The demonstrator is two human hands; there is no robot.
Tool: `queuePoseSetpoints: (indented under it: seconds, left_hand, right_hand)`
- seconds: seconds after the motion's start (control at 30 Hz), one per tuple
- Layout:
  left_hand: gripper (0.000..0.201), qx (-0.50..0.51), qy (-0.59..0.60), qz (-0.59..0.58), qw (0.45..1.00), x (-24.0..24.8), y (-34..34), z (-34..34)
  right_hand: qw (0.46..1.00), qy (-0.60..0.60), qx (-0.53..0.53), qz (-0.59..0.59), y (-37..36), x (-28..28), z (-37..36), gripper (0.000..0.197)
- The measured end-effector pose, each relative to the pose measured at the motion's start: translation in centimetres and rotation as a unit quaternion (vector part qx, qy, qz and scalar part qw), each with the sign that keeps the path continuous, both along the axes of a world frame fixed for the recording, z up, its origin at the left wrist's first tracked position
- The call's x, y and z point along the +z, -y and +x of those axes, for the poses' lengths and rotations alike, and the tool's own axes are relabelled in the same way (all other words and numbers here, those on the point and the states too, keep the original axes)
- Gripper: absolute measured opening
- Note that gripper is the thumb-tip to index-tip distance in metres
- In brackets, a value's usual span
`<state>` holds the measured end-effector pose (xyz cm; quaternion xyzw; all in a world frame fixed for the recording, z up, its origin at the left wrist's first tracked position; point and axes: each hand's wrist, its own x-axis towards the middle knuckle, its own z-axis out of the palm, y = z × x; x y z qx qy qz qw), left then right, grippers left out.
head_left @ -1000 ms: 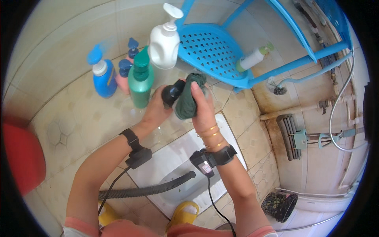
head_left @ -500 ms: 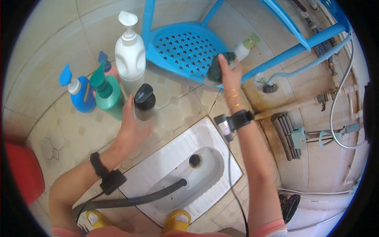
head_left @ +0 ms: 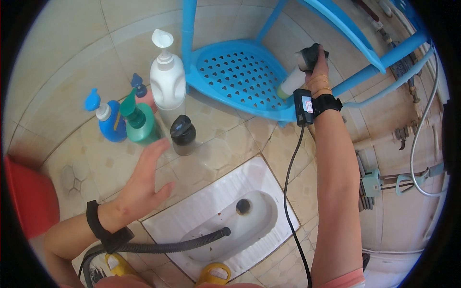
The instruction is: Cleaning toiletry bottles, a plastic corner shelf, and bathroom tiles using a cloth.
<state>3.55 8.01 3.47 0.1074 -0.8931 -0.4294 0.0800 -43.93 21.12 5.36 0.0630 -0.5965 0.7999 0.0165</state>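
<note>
My right hand (head_left: 318, 68) is closed around a dark green scouring pad or cloth (head_left: 312, 56), blurred by motion. It presses this at the top end of a white bottle (head_left: 292, 81) on the blue corner rack; the bottle's green pump is hidden. My left hand (head_left: 144, 185) is empty, its fingers stretched and thumb apart, over the tiled floor. Just beyond its fingertips stand a clear bottle with a black cap (head_left: 183, 134) and a green pump bottle (head_left: 139, 123). Behind them are a tall white pump bottle (head_left: 167, 81) and a blue pump bottle (head_left: 112, 120).
The blue rack (head_left: 225, 93) has a perforated shelf and thick posts. A white squat toilet (head_left: 259, 175) lies in the floor, with a grey corrugated hose (head_left: 192, 244) over it. A red bucket (head_left: 31, 201) stands at left. Pipes and a folded mop (head_left: 370, 182) line the right wall.
My right hand has moved up and right with the dark pad, from beside the white bottle onto its top. My left hand has drawn back from the black-capped bottle. The view has shifted slightly.
</note>
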Motion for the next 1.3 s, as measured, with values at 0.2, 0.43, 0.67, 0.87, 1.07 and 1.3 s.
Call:
queuePoseSetpoints:
  seconds: [0.2, 0.43, 0.67, 0.87, 1.07, 1.3]
  left_hand:
    - [0.065, -0.068, 0.009, 0.017, 0.998, 0.2, -0.5, 0.7]
    - [0.045, -0.187, 0.009, -0.002, 0.982, 0.4, -1.2, 1.4]
    - [0.051, -0.206, -0.036, 0.047, 0.977, 1.5, -2.8, 0.9]
    - [0.075, -0.08, -0.125, 0.045, 0.988, 2.1, -3.4, 1.3]
    - [0.065, -0.155, -0.094, 0.089, 0.979, 2.7, -2.7, 1.8]
    - [0.048, -0.091, -0.07, 0.224, 0.968, 1.6, -0.8, 5.2]
  right_hand:
    - [0.981, 0.046, 0.073, -0.172, -0.8, 0.3, 1.1, 0.043]
    - [0.962, -0.005, 0.259, -0.091, -2.9, 6.7, 13.0, 0.038]
    - [0.914, 0.092, 0.393, -0.047, -7.8, 8.9, 21.7, 0.041]
    - [0.888, 0.199, 0.41, 0.061, -8.6, 8.5, 30.7, 0.046]
    - [0.783, 0.182, 0.565, 0.186, -5.9, 8.4, 35.7, 0.056]
    - [0.741, 0.061, 0.61, 0.273, -1.6, 8.8, 38.5, 0.053]
